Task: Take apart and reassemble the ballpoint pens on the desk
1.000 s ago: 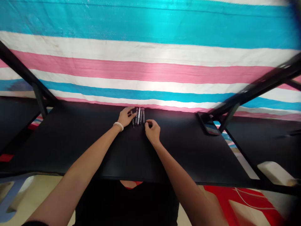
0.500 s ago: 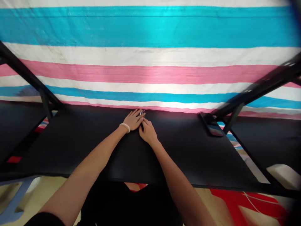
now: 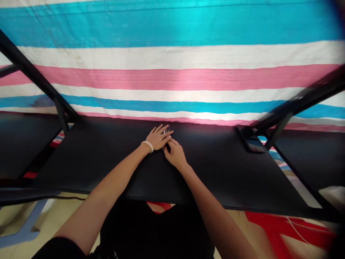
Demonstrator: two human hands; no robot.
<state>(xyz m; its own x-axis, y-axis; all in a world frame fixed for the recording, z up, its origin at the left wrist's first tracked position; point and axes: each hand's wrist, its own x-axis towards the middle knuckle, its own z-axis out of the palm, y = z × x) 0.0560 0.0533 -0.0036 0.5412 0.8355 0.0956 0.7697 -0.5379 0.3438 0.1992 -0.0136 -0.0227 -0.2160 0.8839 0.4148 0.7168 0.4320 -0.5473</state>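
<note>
Big tarp [image 3: 172, 82] all horizontal stripes: wide turquoise band up top, then white, pink, white, thinner blue, white, thin pink at bottom edge. Some faded smudges on white. Desk [image 3: 81, 162] plain matte black, metal bars [image 3: 35, 68] black too. Pens [image 3: 166, 131] dark, mostly covered. Bracelet [image 3: 147, 146] pearly white coil. Shirt [image 3: 159, 230] black. Floor [image 3: 237, 225] cream, bright red patch [image 3: 272, 226] on right.

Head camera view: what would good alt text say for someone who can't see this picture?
Two bare hands meet near the far edge of a black table, the left hand lying over a small bunch of what look like pens, mostly hidden, and the right hand close against them. A pink, white and blue striped tarpaulin hangs behind.
</note>
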